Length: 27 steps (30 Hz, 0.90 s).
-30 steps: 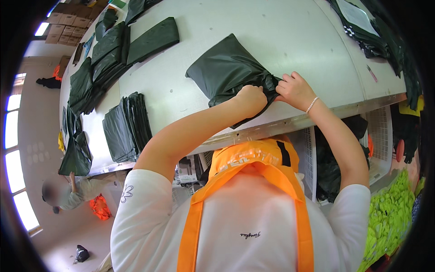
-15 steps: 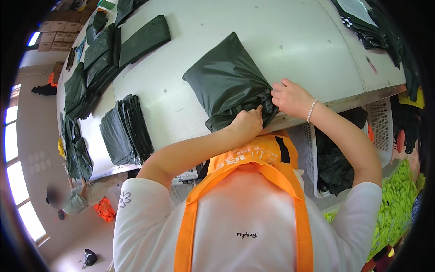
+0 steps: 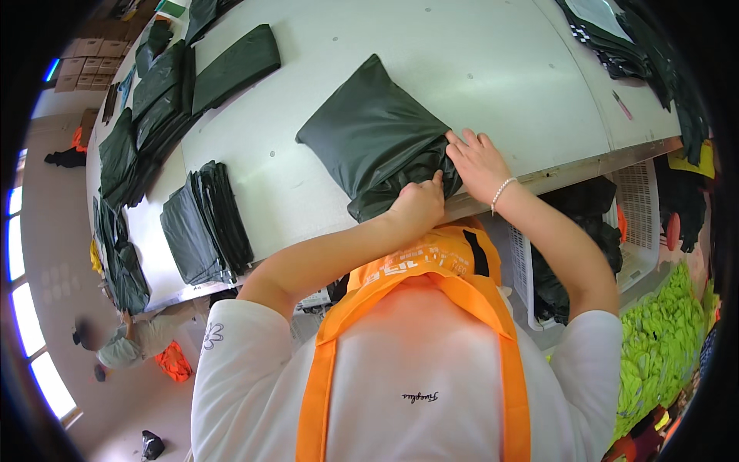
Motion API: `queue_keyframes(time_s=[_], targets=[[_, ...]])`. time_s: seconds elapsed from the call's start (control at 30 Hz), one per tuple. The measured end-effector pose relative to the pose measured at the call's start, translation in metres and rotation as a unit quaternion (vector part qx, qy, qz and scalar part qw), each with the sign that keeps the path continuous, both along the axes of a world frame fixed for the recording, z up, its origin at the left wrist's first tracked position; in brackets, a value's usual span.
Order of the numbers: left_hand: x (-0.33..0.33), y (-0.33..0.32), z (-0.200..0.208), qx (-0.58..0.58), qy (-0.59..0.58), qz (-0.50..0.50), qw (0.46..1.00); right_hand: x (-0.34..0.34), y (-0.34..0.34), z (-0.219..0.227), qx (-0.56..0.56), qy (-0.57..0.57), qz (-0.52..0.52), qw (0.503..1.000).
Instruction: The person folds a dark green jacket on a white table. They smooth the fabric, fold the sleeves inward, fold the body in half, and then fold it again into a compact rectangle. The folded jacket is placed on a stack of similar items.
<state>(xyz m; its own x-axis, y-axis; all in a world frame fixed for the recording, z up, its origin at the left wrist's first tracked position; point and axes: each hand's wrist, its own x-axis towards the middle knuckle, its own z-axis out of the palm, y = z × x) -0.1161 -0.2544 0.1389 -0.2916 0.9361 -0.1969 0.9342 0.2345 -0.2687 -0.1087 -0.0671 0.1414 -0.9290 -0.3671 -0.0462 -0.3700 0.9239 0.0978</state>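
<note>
In front of me a dark green plastic bag (image 3: 377, 127), plump and roughly square, lies on the table at its near edge. Its far part is fairly smooth, while the near end is bunched into crinkled folds. My left hand (image 3: 419, 199) is closed on these gathered folds, with the index finger pointing forward along them. At the bag's right corner lies my right hand (image 3: 479, 165), fingers stretched and slightly apart, fingertips touching the plastic. Its thumb side is partly hidden. A beaded bracelet (image 3: 503, 194) circles the right wrist.
Dark flat bundles (image 3: 206, 223) stand stacked on the pale table (image 3: 508, 100) to the left, with more bundles (image 3: 235, 69) beyond. A pen-like tool (image 3: 622, 105) lies far right. White plastic crates (image 3: 639, 204) and a bright yellow-green heap (image 3: 663, 346) sit below. Another person (image 3: 119, 346) is at left.
My right hand has loosened from a pinch, its fingers stretching out along the bag's corner. The left hand keeps its hold. The whole view has shifted slightly.
</note>
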Motion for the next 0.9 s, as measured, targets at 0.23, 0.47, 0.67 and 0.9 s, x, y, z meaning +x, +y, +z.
queue_keyframes(time_s=[0.23,0.47,0.67,0.9], targets=[[-0.027,-0.012,0.012,0.077,-0.147,0.023,0.986,0.024,-0.013,0.006,-0.099,0.043,-0.027,0.994],[-0.055,-0.002,0.01,0.139,-0.258,0.11,0.95,0.04,-0.041,-0.002,-0.148,-0.072,-0.037,0.986],[-0.074,0.017,0.008,0.166,-0.31,0.166,0.921,0.038,-0.1,-0.017,-0.235,-0.203,-0.071,0.948],[-0.101,0.021,-0.032,0.321,-0.383,0.168,0.85,0.03,-0.11,-0.008,-0.436,-0.051,-0.145,0.886]])
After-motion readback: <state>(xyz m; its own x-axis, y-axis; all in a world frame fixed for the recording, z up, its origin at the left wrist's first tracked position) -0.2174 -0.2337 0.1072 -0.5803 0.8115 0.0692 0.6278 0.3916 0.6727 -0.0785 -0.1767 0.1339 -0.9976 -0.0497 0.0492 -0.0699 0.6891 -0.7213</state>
